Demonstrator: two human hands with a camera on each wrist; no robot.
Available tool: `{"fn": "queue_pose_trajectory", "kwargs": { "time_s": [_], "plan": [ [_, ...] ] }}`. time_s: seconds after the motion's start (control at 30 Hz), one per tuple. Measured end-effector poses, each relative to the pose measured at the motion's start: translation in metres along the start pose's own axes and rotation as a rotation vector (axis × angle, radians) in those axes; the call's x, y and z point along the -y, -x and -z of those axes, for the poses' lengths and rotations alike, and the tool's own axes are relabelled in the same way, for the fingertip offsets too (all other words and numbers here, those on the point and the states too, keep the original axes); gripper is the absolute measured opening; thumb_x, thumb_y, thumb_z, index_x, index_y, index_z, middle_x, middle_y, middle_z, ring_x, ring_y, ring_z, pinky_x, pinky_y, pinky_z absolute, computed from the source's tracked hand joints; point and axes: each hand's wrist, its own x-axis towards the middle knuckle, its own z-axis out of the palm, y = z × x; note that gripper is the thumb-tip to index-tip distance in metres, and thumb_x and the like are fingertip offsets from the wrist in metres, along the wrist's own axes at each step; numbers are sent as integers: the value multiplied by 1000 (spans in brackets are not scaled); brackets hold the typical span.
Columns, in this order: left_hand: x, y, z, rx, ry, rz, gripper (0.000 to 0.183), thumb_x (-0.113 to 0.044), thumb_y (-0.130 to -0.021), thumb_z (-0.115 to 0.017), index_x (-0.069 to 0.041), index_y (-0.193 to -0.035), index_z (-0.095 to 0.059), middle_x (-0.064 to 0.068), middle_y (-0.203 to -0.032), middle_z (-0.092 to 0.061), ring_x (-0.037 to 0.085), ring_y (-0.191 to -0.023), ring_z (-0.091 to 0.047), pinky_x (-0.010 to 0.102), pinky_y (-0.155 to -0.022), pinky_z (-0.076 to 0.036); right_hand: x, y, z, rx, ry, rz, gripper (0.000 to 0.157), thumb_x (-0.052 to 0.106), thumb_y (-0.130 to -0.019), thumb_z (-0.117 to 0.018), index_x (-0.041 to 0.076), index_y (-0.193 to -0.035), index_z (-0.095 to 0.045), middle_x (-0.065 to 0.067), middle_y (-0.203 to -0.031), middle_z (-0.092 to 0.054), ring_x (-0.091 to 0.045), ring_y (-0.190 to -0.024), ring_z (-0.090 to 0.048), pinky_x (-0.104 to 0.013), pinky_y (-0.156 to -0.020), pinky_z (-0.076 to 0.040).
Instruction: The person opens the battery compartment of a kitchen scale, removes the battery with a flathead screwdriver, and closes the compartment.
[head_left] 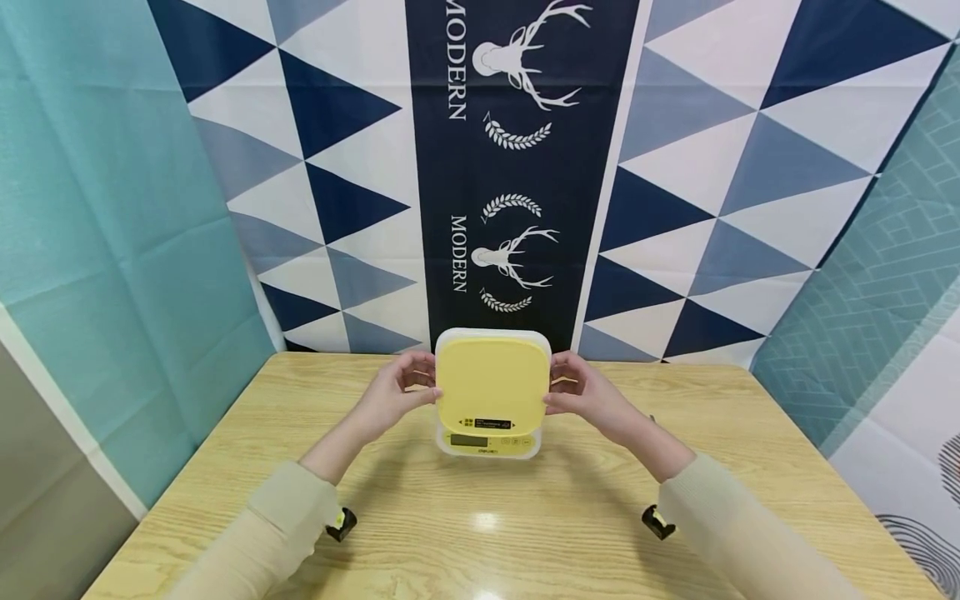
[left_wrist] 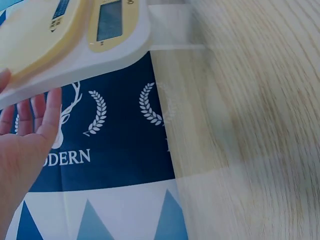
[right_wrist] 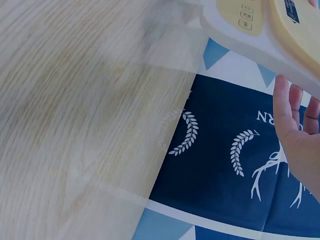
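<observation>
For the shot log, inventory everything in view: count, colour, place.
scale: 1, yellow and white, centre
table: 1, pale wood, below
back cloth: 1, navy, blue and white, behind the table
left cloth: 1, teal, white and grey, left
right cloth: 1, teal, white and black, right
wrist devices: 2, black, beside the sleeves
sleeves: 2, cream, lower left and right
left hand: 1, bare, fingers gripping scale's left edge
right hand: 1, bare, gripping its right edge

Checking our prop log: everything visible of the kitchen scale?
The scale, plastic-looking, has a white rounded body, a yellow platform with a dark label, and a yellow strip holding a grey display, no digits legible, plus buttons. It's tilted up, facing the head camera, seemingly held clear of the table; left grip and right grip hold opposite sides.
</observation>
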Motion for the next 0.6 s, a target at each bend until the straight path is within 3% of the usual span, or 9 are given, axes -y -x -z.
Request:
{"fn": "queue_pose_trajectory", "kwargs": {
  "time_s": [0.2, 0.4, 0.5, 0.6],
  "plan": [
    [4, 2, -1, 23, -25, -60, 43, -11, -83, -72, -9, -121, -53, 11, -108, -60, 23, -99, -59, 30, -85, -55, 1, 8, 1, -6, 180, 75, 47, 11, -82, -73, 5, -120, -46, -15, -113, -54, -26, -100, -58, -32, -80, -57],
    [5, 4, -3, 83, -28, -137, 47, -1, -83, -70, -4, -125, -49, 16, -109, -59, 29, -100, -59, 48, -93, -50, 3, 17, 0, -7, 279, 186, 46, 7, -81, -73, 7, -120, -48, -11, -111, -55, -23, -97, -60, -29, -78, -58],
    [-5, 9, -4, 102, -82, -171, 46, 2, -82, -69, -1, -123, -49, 17, -108, -59, 30, -99, -59, 50, -94, -49, 3, 20, -1, -3, 286, 237, 47, 5, -80, -73, 8, -120, -49, -9, -111, -55, -20, -96, -60, -31, -78, -58],
    [-17, 14, -6, 122, -155, -207, 43, 2, -81, -70, 0, -118, -50, 15, -109, -58, 28, -99, -59, 43, -93, -51, 3, 23, -2, -16, 332, 289, 44, 3, -79, -74, 9, -117, -51, -6, -110, -55, -17, -95, -59, -32, -80, -58]
  ]
}}
